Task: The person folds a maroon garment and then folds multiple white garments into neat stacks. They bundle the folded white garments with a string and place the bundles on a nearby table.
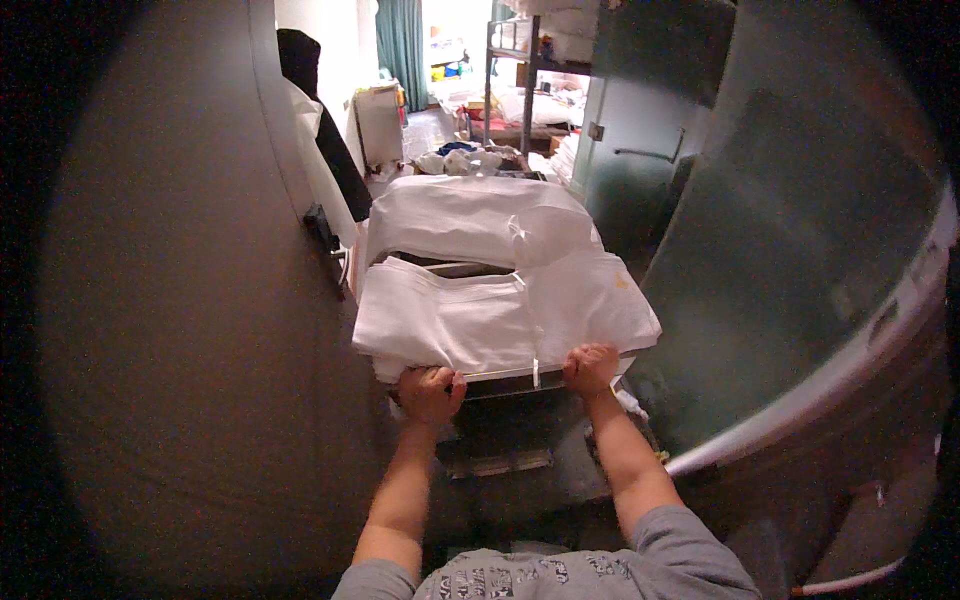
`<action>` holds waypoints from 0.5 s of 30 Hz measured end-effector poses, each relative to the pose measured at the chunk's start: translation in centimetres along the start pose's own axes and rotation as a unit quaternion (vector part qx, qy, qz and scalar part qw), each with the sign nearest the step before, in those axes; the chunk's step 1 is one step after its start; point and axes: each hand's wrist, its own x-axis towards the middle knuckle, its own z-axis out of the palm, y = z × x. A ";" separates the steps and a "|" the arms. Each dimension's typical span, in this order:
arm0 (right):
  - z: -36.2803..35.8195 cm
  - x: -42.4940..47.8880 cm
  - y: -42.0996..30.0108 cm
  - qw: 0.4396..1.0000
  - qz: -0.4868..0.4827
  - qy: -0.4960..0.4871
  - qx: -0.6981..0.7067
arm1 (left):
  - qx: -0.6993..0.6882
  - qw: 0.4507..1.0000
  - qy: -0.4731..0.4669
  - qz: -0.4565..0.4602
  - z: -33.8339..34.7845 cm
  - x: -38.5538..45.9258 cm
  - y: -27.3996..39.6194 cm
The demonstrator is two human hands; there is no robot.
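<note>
Before me stands a cart-like frame (510,386) piled with white folded cloths. The near stack (442,315) hangs slightly over the frame's front edge; a rolled or folded white bundle (450,214) lies behind it, with a dark gap between on the left. White ties run across the cloth. My left hand (431,391) is closed on the front edge below the near stack. Closed too, my right hand (592,367) grips the same edge further right. The cloth partly covers what each hand's fingers wrap around. A small yellow stain (622,280) marks the cloth at right.
A door (187,300) with a lever handle (337,255) flanks the left side; frosted glass panels (787,262) flank the right. Ahead are heaped fabrics (469,161), a white cabinet (380,124), a metal bunk bed (529,82) and a teal curtain (401,45).
</note>
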 end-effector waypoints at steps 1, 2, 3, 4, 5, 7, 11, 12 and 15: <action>0.2 -0.3 0.5 1.000 0.005 0.007 -0.006 | -0.009 1.000 -0.002 -0.004 0.1 0.1 0.4; 0.4 -0.6 0.9 1.000 0.009 0.014 -0.011 | 0.006 1.000 0.000 -0.006 0.1 0.3 0.9; 0.5 -0.7 1.0 1.000 0.016 0.021 -0.016 | 0.022 1.000 0.001 -0.007 0.0 0.6 1.5; 0.6 -1.0 1.2 1.000 0.019 0.015 -0.018 | 0.039 0.999 0.003 -0.009 0.0 0.7 1.9; 0.8 -1.4 1.3 1.000 0.023 0.008 -0.019 | 0.045 0.999 0.001 -0.008 0.1 0.4 2.0; 1.0 -1.2 1.8 0.999 0.006 0.036 -0.016 | 0.054 0.999 0.006 -0.007 0.2 0.1 2.3; 0.6 -1.0 2.2 0.997 -0.017 0.070 0.015 | 0.087 0.996 -0.010 -0.019 0.4 -0.2 3.6; 0.2 -0.6 2.6 0.998 -0.024 0.057 0.023 | 0.092 0.996 -0.014 -0.019 0.5 -0.2 3.9; 0.2 -1.4 4.1 0.998 -0.047 0.030 0.031 | 0.080 0.996 0.005 -0.041 1.1 -0.7 5.3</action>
